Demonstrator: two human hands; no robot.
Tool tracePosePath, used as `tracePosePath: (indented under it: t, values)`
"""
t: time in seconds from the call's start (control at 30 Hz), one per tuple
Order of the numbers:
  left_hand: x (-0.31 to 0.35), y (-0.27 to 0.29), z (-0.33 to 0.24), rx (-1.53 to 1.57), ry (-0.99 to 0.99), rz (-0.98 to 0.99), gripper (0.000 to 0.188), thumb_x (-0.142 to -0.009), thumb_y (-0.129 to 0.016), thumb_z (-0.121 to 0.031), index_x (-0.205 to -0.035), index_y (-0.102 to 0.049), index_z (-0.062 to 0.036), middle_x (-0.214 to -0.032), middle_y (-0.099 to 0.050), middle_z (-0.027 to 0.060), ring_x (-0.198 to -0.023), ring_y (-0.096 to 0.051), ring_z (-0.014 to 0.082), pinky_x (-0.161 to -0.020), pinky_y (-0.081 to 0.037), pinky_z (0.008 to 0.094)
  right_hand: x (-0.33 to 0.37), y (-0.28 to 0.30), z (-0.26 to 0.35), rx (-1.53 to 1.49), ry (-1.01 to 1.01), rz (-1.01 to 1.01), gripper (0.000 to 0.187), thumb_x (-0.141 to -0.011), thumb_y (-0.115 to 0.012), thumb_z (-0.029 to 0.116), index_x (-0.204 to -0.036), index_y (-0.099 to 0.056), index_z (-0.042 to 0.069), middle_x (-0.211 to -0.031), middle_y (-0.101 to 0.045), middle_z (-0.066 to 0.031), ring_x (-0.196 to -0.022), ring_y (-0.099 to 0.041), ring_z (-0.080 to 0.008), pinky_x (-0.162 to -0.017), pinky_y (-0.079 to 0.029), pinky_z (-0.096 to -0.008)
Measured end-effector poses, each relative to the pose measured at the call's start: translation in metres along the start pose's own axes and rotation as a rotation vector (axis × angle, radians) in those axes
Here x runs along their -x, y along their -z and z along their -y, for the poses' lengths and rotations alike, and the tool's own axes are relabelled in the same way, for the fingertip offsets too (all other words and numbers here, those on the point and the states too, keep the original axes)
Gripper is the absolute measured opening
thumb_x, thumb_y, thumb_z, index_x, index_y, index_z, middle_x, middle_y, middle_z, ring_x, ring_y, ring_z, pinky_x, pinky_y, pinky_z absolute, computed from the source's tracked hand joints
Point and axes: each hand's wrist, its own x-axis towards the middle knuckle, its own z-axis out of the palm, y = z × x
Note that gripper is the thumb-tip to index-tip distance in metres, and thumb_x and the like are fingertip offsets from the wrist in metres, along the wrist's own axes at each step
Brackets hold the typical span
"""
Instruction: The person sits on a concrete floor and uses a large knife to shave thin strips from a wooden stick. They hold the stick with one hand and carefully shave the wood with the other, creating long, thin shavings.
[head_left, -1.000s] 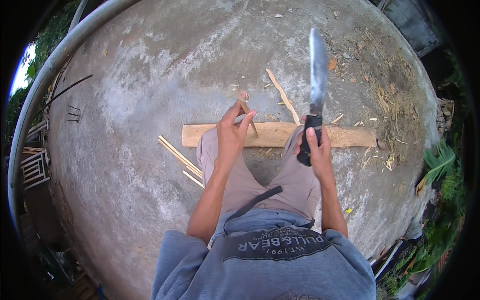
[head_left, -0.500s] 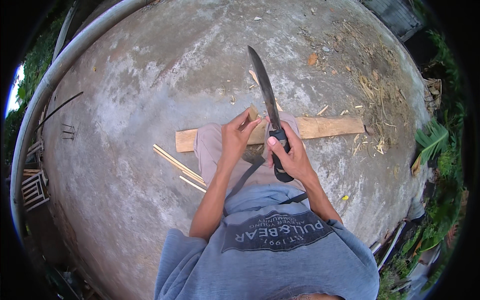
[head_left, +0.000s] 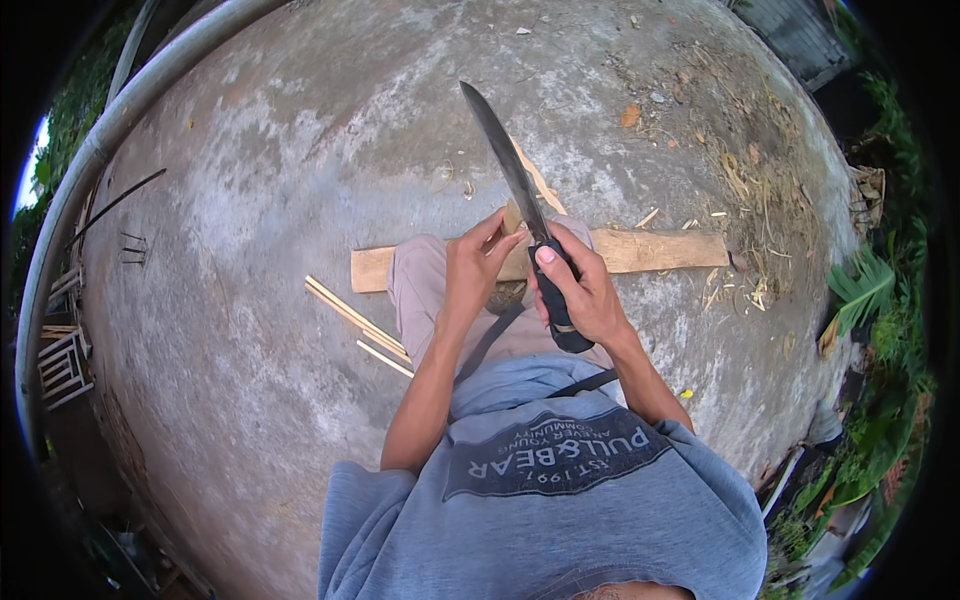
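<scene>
Right hand (head_left: 588,295) has a big knife (head_left: 528,205) by its black handle (head_left: 552,290), dark blade (head_left: 497,135) pointing away and a bit left. Left hand (head_left: 476,258) is pinching a small bit of wood (head_left: 512,218) right by the blade, can't tell if they touch. A plank (head_left: 655,252) lies crosswise, partly hidden by the knees (head_left: 416,280). Pale sticks (head_left: 350,318) on the concrete floor (head_left: 250,290) off left, wood scraps (head_left: 757,298) off right.

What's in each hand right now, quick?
Left hand: closed, pinching a small wooden piece between fingers and thumb.
Right hand: closed, holding a long-bladed knife by its black handle.
</scene>
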Motion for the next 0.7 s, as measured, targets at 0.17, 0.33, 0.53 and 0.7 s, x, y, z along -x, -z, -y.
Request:
tracePosePath:
  t: [0.17,0.33,0.53,0.7]
  values:
    - [-0.001,0.0,0.004,-0.007,0.019,-0.008,0.038,-0.088,-0.077,-0.008,-0.124,-0.068,0.0032,-0.099,-0.075,0.0152,-0.09,-0.064,0.0097,-0.08,-0.055,0.0296,0.0,-0.002,0.0,0.016,-0.009,-0.015,0.051,-0.107,-0.052,0.03,-0.147,-0.046,-0.001,-0.079,-0.058,-0.0056,-0.054,-0.058,-0.0115,-0.047,-0.046,-0.0269]
    - [0.0,-0.001,0.006,0.019,0.013,0.0,0.038,-0.088,-0.078,-0.008,-0.124,-0.069,0.0029,-0.097,-0.075,0.0146,-0.09,-0.064,0.0093,-0.079,-0.054,0.0301,0.0,-0.001,-0.002,0.051,0.02,-0.003,0.053,-0.106,-0.053,0.032,-0.147,-0.046,-0.001,-0.079,-0.058,-0.0053,-0.054,-0.058,-0.0113,-0.047,-0.046,-0.0267]
    - [0.001,0.0,0.007,0.001,0.003,0.011,0.04,-0.088,-0.078,-0.009,-0.125,-0.068,0.0031,-0.098,-0.076,0.0152,-0.09,-0.065,0.0099,-0.08,-0.054,0.0303,0.001,0.001,-0.004,0.034,0.01,-0.009,0.052,-0.106,-0.053,0.032,-0.147,-0.047,0.0,-0.079,-0.058,-0.0055,-0.055,-0.059,-0.0115,-0.047,-0.046,-0.0268]
    - [0.002,-0.003,0.011,0.003,-0.002,-0.002,0.041,-0.088,-0.078,-0.009,-0.125,-0.068,0.0026,-0.099,-0.076,0.0158,-0.09,-0.066,0.0104,-0.08,-0.055,0.0305,0.003,0.0,-0.004,0.022,0.012,-0.016,0.051,-0.106,-0.052,0.033,-0.146,-0.048,0.0,-0.08,-0.059,-0.0059,-0.055,-0.059,-0.0117,-0.047,-0.046,-0.0269]
